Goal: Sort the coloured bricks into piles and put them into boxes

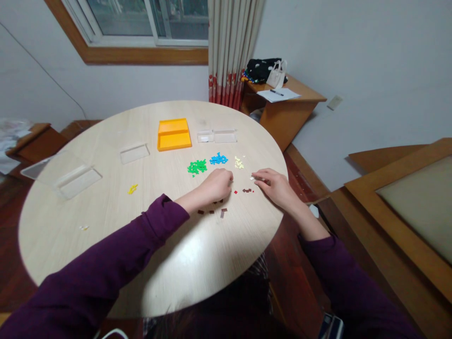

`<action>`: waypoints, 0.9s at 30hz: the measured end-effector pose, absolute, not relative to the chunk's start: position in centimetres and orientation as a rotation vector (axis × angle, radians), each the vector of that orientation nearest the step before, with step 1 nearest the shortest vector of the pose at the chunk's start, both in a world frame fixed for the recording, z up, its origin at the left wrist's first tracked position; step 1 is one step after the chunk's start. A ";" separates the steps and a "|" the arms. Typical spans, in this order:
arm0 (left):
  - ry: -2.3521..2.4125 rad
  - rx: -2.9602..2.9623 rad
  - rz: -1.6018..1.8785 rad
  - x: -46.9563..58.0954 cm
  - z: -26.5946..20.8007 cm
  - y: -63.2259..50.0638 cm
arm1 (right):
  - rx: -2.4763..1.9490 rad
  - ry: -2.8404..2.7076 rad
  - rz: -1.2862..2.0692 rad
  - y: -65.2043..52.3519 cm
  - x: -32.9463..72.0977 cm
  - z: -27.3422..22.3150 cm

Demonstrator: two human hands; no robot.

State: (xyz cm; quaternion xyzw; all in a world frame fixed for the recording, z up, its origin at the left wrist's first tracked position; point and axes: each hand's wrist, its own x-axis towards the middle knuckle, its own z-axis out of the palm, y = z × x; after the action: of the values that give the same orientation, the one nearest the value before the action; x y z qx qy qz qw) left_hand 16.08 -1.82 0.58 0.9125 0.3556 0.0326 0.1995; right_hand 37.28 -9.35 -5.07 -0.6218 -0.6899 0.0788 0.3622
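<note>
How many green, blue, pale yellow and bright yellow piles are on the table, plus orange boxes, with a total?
Green pile: 1
Blue pile: 1
Pale yellow pile: 1
Bright yellow pile: 1
Orange box: 1
Total: 5

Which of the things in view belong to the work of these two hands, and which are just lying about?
Likely part of the work:
small green pieces
small blue pieces
small pale-yellow pieces
small dark-brown pieces
small white piece at the right hand's fingertips
open orange rectangular box

Apparently just lying about, on the wooden side table:
white handbag
black pen
white paper
</note>
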 end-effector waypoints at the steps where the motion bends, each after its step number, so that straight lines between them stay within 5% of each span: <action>1: 0.973 2.583 0.030 16.1 0.5 -1.9 | -1.593 -1.819 0.212 -8.9 37.3 -5.1; 10: 0.896 2.591 -0.005 17.2 -0.4 -3.1 | -1.607 -1.944 0.146 -8.0 37.1 -4.8; 27: 0.863 2.420 0.179 17.5 -0.6 -3.3 | -1.807 -1.936 0.943 -5.2 38.1 -1.6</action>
State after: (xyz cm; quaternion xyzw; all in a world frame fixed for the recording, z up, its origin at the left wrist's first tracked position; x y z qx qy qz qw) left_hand 17.48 -3.30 -0.64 0.9021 0.3219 0.0667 0.2794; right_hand 38.10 -5.21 -1.63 -0.6342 -0.6792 0.3309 0.1644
